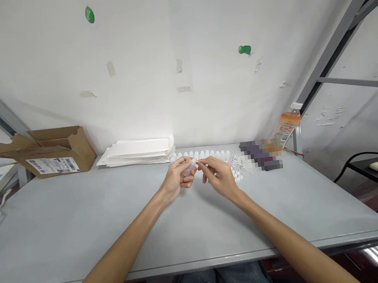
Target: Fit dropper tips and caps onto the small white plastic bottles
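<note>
A small translucent plastic bottle (pixel 188 169) is gripped in my left hand (pixel 174 180), its neck tilted up to the right. Thumb and fingers of that hand wrap round its body. Against the bottle's mouth, the thumb and forefinger of my right hand (pixel 223 177) are pinched together. Whatever sits between those fingertips is too small to make out. Behind both hands stands a row of similar white bottles (pixel 216 153), partly covered by my fingers. Just right of my right hand lie small white plastic pieces (pixel 241 162), some loose and some in a clump.
A stack of white sheets or envelopes (pixel 137 151) lies by the wall, left of the bottles. An open cardboard box (pixel 57 153) stands at the back left. A drink bottle with orange contents (pixel 286 125) leans at the back right, beside a blurred dark item (pixel 261 154). The grey table (pixel 117 233) spans the view.
</note>
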The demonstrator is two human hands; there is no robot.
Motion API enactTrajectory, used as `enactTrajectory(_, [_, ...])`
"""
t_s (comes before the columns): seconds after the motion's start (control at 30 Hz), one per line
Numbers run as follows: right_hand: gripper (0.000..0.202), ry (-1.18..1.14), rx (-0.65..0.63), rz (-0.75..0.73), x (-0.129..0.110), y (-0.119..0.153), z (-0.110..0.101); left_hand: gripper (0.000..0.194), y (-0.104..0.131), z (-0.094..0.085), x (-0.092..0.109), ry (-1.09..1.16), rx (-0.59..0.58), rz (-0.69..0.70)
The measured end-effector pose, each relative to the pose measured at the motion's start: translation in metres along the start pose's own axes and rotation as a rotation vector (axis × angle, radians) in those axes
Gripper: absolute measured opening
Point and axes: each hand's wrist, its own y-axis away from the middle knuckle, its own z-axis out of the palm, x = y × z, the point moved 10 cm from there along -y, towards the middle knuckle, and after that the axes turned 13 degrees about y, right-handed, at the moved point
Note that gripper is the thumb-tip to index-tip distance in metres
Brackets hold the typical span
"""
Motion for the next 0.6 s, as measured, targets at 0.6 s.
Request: enactTrajectory(0.6, [0.028, -0.119, -0.145, 0.07, 0.005, 0.0, 0.012, 0.022, -0.001, -0.01, -0.01, -0.04, 0.036, -0.099])
